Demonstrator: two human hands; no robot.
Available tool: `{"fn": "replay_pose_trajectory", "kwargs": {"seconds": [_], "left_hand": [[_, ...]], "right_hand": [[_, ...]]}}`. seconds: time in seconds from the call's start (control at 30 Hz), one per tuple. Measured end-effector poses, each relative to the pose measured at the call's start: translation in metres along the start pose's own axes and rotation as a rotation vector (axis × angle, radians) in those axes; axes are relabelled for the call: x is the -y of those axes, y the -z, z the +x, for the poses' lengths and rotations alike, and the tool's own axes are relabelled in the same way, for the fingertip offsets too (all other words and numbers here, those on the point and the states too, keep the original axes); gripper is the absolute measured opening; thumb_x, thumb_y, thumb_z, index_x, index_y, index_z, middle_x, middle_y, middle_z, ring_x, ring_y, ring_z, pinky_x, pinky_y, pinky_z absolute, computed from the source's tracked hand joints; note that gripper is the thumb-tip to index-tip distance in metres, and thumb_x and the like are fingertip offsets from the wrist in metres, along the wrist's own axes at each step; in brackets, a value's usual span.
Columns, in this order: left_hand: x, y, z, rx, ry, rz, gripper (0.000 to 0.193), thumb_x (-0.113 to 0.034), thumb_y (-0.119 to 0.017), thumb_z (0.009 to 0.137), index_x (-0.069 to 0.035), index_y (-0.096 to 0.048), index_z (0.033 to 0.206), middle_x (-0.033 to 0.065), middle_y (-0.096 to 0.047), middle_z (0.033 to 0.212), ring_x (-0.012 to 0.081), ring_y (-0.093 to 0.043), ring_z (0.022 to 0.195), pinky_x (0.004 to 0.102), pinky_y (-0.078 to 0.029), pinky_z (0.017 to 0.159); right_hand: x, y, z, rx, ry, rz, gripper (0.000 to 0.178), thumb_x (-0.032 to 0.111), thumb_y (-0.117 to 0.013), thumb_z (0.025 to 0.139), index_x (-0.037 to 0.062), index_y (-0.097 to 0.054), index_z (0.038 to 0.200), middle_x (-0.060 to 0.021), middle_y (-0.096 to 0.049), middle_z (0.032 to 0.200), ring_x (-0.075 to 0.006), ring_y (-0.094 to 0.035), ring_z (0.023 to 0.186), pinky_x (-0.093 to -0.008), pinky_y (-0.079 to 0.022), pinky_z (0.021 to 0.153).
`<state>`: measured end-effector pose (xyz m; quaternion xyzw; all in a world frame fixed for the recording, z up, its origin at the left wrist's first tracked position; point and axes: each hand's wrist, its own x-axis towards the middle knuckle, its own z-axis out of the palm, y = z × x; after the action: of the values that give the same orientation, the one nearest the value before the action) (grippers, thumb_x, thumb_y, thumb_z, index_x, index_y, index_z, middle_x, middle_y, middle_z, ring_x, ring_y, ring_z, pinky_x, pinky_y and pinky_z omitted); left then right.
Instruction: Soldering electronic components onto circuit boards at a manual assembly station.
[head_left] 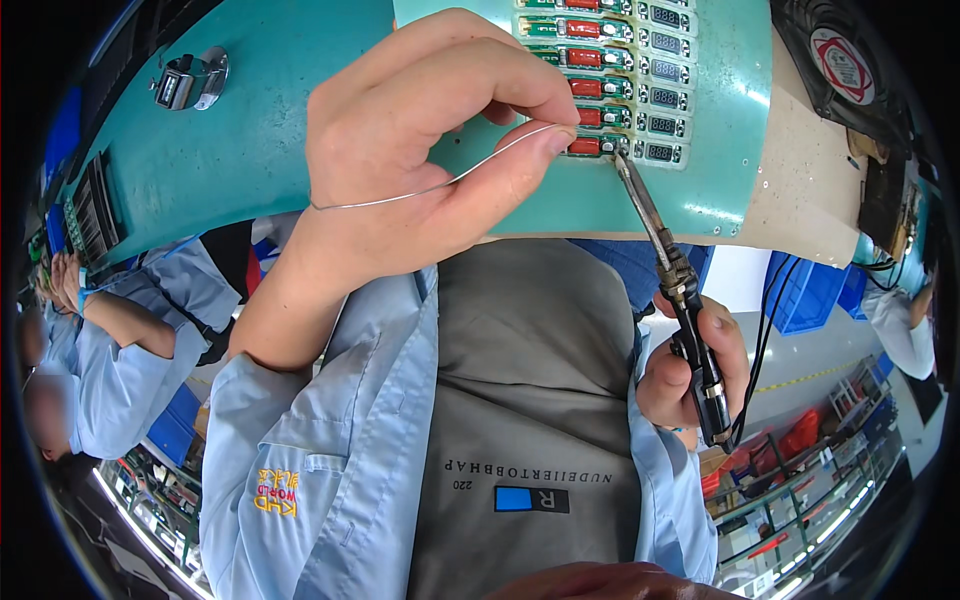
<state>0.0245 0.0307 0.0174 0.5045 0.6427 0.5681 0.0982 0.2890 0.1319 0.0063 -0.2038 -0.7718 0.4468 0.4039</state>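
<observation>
My left hand (400,140) is closed in a pinch on a thin silvery solder wire (400,197), which curves back across the hand to the wrist. Its fingertips are beside the nearest red component (584,147) in a column of several small green circuit boards. In my right hand (665,385) is a black-handled soldering iron (682,285), gripped around the handle. The iron's tip meets the right end of the nearest board, near a small dark digit display (662,153). Whether the wire's end touches the joint is hidden behind my left fingertips.
The boards lie on a green mat (720,190). A metal tally counter (178,85) stands at the far left, and a black fan (840,65) at the far right. A co-worker's hand (68,282) is at left. Cables (765,350) hang from the iron past a blue crate (805,295).
</observation>
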Motion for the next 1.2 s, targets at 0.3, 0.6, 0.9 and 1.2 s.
{"fn": "replay_pose_trajectory", "kwargs": {"seconds": [0.3,0.6,0.9,1.2], "left_hand": [[0.001,0.001,-0.002,-0.007,0.006,-0.017,0.013,0.003,-0.074,0.078,-0.001,-0.071,0.090,0.0075,-0.068,0.092,0.0117,-0.052,0.070,0.0214,-0.042,0.062],[0.000,0.000,-0.002,-0.010,0.003,-0.024,0.015,0.004,-0.074,0.077,0.000,-0.071,0.091,0.0078,-0.068,0.093,0.0117,-0.052,0.070,0.0216,-0.042,0.062],[0.001,-0.002,-0.001,-0.006,-0.015,-0.040,0.016,0.005,-0.074,0.076,0.000,-0.071,0.091,0.0083,-0.068,0.093,0.0116,-0.052,0.070,0.0212,-0.041,0.062],[0.003,-0.002,-0.001,0.000,-0.034,-0.040,0.017,0.004,-0.075,0.074,-0.001,-0.072,0.091,0.0085,-0.069,0.092,0.0121,-0.052,0.070,0.0212,-0.041,0.061]], "right_hand": [[-0.005,-0.002,-0.003,-0.128,0.085,0.085,0.044,0.033,-0.077,0.093,-0.0031,-0.065,0.115,-0.0218,-0.071,0.085,-0.0256,-0.066,0.067,-0.0325,-0.054,0.062],[-0.007,0.006,-0.003,-0.048,0.078,0.104,0.045,0.034,-0.076,0.093,-0.0014,-0.064,0.119,-0.0247,-0.071,0.093,-0.0262,-0.067,0.072,-0.0328,-0.054,0.065],[-0.005,0.010,0.000,0.067,0.033,0.052,0.044,0.031,-0.079,0.091,-0.0020,-0.065,0.116,-0.0233,-0.071,0.093,-0.0276,-0.068,0.072,-0.0333,-0.055,0.065],[-0.001,0.004,0.000,0.045,-0.006,0.024,0.043,0.032,-0.079,0.090,-0.0014,-0.066,0.115,-0.0223,-0.072,0.092,-0.0279,-0.068,0.072,-0.0334,-0.055,0.065]]}}
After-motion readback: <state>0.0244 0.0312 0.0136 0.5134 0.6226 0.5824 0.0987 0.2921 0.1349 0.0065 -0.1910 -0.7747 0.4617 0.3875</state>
